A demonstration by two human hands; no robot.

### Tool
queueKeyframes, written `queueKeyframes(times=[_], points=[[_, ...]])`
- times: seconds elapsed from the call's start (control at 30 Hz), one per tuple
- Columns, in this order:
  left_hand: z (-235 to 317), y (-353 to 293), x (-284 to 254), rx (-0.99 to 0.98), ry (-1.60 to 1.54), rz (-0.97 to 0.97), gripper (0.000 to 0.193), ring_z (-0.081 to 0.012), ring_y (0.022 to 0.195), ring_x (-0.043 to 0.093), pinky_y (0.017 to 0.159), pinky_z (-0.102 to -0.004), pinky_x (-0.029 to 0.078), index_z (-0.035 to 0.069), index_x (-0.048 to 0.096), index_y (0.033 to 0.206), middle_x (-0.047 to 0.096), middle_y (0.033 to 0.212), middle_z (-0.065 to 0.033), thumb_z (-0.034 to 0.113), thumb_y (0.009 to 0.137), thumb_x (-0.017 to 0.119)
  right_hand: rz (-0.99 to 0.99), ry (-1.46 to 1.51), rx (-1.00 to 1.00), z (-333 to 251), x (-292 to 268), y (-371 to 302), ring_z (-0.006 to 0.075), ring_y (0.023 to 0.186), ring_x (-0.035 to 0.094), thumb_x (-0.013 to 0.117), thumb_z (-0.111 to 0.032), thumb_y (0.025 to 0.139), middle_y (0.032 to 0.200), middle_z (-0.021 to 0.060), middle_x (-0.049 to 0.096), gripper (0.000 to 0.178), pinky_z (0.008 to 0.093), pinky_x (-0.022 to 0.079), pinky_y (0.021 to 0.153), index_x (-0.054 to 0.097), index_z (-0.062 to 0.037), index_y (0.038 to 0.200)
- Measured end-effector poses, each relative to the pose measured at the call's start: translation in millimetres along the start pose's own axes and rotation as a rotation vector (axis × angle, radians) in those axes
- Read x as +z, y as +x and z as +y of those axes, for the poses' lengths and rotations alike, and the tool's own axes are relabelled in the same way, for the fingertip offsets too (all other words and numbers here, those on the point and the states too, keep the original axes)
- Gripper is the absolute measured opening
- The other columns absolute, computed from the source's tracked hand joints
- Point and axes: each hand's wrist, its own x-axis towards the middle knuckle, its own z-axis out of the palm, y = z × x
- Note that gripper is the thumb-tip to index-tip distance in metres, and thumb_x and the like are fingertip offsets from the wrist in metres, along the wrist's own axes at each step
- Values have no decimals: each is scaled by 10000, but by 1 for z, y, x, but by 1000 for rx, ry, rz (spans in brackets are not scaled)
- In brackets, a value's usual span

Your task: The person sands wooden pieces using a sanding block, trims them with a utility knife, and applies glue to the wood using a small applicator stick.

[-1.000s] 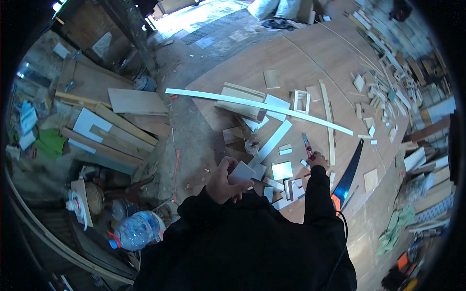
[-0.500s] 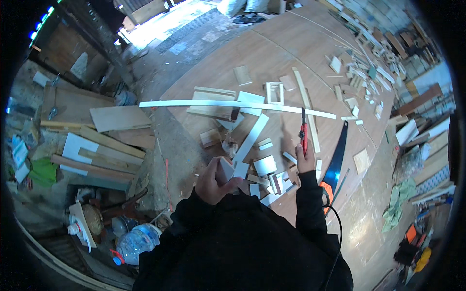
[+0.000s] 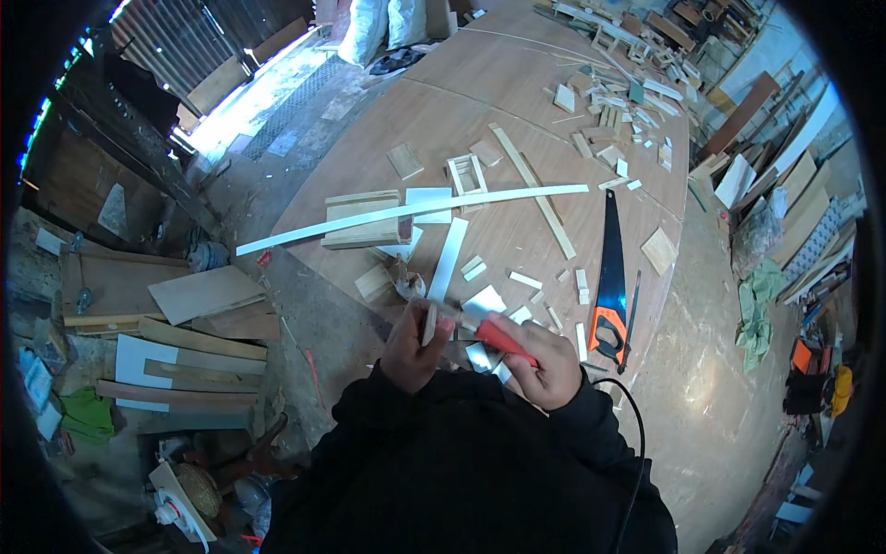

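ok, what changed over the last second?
The right hand brought the red-handled cutter leftward and toward the body, its tip now turned to the small flat piece. Unchanged: left hand holding that piece, handsaw on the tabletop.

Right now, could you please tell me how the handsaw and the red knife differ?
The handsaw lies on the table, while the red knife is held in the right hand. The handsaw is much longer than the knife. The saw's handle is largely orange; the knife's is red. Both are handheld cutting tools.
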Motion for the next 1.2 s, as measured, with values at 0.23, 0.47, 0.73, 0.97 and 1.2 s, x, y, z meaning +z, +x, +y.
queueKeyframes(times=[0.23, 0.47, 0.73, 0.97, 1.2], points=[[22, 5, 12, 143, 116, 160, 212, -276, 543, 598, 560, -357, 462, 19, 531, 868, 575, 611, -119, 207, 930, 607, -8, -191, -102, -14, -8, -20, 207, 509, 530, 628, -292, 894, 676, 55, 538, 367, 320, 433, 488, 654, -175, 1240], [30, 2, 19, 190, 207, 154, 193, -318, 601, 638, 557, -366, 458, 30, 515, 831, 594, 643, -153, 164, 909, 629, 55, -154, -106, -16, -10, -34, 210, 482, 465, 612, -235, 885, 597, 87, 463, 370, 321, 361, 483, 661, -100, 1225], [33, 0, 23, 178, 300, 256, 202, -357, 594, 623, 535, -389, 457, 26, 520, 795, 591, 645, -176, 144, 875, 663, 69, -185, -103, -14, -6, -36, 196, 482, 509, 672, -286, 873, 627, 50, 524, 381, 308, 389, 461, 660, -192, 1242], [26, 0, 21, 171, 254, 312, 193, -377, 608, 621, 542, -412, 465, 24, 535, 786, 584, 640, -180, 135, 861, 674, 86, -238, -125, -19, -5, -25, 191, 472, 497, 667, -309, 873, 625, 46, 523, 385, 305, 383, 455, 661, -200, 1241], [33, -1, 22, 240, 263, 303, 187, -372, 606, 615, 538, -401, 454, 17, 546, 773, 567, 630, -179, 125, 867, 667, 102, -296, -146, -20, -14, -23, 172, 451, 464, 662, -314, 879, 606, 43, 493, 391, 302, 355, 432, 657, -189, 1249]])
